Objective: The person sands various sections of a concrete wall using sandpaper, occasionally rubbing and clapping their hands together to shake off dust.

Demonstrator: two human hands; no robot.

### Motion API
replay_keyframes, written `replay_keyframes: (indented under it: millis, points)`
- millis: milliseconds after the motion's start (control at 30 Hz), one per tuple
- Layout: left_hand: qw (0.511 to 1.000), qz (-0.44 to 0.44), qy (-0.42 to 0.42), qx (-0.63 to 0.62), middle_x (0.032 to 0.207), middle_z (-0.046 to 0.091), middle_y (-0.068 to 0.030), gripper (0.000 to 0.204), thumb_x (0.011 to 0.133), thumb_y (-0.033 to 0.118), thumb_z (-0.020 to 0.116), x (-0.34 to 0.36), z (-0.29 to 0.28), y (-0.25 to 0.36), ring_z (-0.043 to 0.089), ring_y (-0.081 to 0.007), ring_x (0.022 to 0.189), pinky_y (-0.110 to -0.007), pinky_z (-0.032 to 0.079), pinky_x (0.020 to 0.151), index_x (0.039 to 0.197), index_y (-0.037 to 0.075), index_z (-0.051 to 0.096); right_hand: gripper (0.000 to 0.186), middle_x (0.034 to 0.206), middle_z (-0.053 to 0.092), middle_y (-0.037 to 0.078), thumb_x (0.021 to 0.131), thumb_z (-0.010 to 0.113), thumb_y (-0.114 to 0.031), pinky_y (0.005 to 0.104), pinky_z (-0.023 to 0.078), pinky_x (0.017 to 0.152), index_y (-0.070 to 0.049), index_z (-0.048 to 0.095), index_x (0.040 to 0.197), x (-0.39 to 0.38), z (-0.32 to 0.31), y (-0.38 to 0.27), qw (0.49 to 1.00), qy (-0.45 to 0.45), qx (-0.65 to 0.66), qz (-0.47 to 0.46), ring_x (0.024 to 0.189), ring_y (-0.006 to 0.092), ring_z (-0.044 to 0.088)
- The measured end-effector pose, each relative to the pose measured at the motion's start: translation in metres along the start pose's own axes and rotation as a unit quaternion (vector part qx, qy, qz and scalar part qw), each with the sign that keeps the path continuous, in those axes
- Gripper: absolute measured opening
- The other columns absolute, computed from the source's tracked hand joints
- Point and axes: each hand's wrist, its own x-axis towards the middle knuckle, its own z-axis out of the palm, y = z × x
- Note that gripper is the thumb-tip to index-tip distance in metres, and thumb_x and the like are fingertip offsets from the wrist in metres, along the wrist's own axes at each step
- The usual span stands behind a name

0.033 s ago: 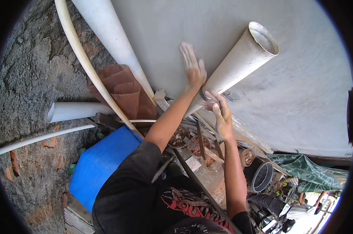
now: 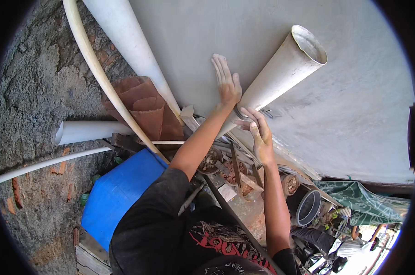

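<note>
A white, dusty pipe [image 2: 285,71] with a wide top end stands at a slant against the grey plastered wall, with a joint partway down. My left hand [image 2: 226,82], its fingers pale with dust, is open and stretched upward just left of the pipe; whether its palm touches pipe or wall I cannot tell. Lower down, my right hand [image 2: 260,133] has its fingers spread and slightly bent beside the joint, the tips at or very near the pipe. Neither hand is wrapped round it. The pipe's lower end is partly hidden behind my hands and left forearm.
More white pipes [image 2: 120,34], a curved cream length [image 2: 93,62] and folded brown sheets [image 2: 141,105] lean at left by a rough wall, above a blue sheet [image 2: 116,197]. Containers of rubble [image 2: 210,162], timber pieces, a dark bucket [image 2: 308,206] and a green patterned cover [image 2: 363,201] crowd the lower right.
My left hand's fingertips have moved very slightly down. Otherwise nothing has visibly moved.
</note>
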Motion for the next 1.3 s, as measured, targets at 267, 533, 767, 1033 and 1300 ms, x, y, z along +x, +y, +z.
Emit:
replay_keyframes:
  millis: [267,533,767,1033,1300]
  points:
    - [0.999,0.022,0.016,0.016,0.167,0.001,-0.0327,0.07,0.111,0.036,0.025,0.11,-0.003,0.034,-0.003,-0.0477,0.156,-0.054,0.003,0.127,0.158,-0.012,0.006,0.053,0.147,0.055,0.017,0.111,0.045,-0.036,0.0386,0.05,0.102,0.001,0.043,0.148,-0.029,-0.018,0.038,0.997,0.029,-0.047,0.055,0.114,0.0257,0.068]
    - [0.99,-0.132,0.051,0.011,0.167,0.003,-0.0325,0.073,0.11,0.041,0.024,0.034,0.012,0.013,0.0,-0.0482,0.156,-0.055,0.002,0.127,0.159,-0.011,0.007,0.048,0.144,0.057,0.016,0.112,0.042,-0.033,0.0381,0.05,0.101,0.0,0.045,0.147,-0.029,-0.009,0.051,0.995,0.013,-0.041,0.09,0.112,0.0241,0.068]
    - [0.998,-0.056,0.006,0.012,0.169,0.0,-0.0286,0.072,0.11,0.04,0.023,0.056,0.007,0.016,-0.005,-0.0441,0.157,-0.052,0.001,0.127,0.161,-0.007,0.005,0.045,0.142,0.058,0.012,0.112,0.043,-0.032,0.0369,0.048,0.102,-0.002,0.047,0.146,-0.031,0.003,0.061,0.997,-0.013,-0.011,0.08,0.113,0.0197,0.066]
    - [0.99,-0.088,0.11,0.03,0.168,0.002,-0.0298,0.074,0.111,0.043,0.025,0.08,0.008,-0.003,0.0,-0.0445,0.157,-0.053,0.003,0.127,0.161,-0.006,0.004,0.043,0.139,0.059,0.015,0.112,0.043,-0.029,0.0401,0.048,0.106,-0.001,0.048,0.144,-0.042,0.002,0.063,0.991,-0.023,-0.033,0.128,0.113,0.022,0.067]
    - [0.955,-0.237,0.178,0.016,0.168,0.005,-0.0294,0.079,0.109,0.052,0.023,0.122,-0.038,-0.071,0.004,-0.045,0.156,-0.053,0.006,0.128,0.161,-0.005,0.006,0.052,0.137,0.06,0.015,0.112,0.042,-0.039,0.0386,0.048,0.102,-0.001,0.047,0.147,-0.043,-0.002,0.055,0.989,-0.037,-0.049,0.133,0.114,0.0235,0.066]
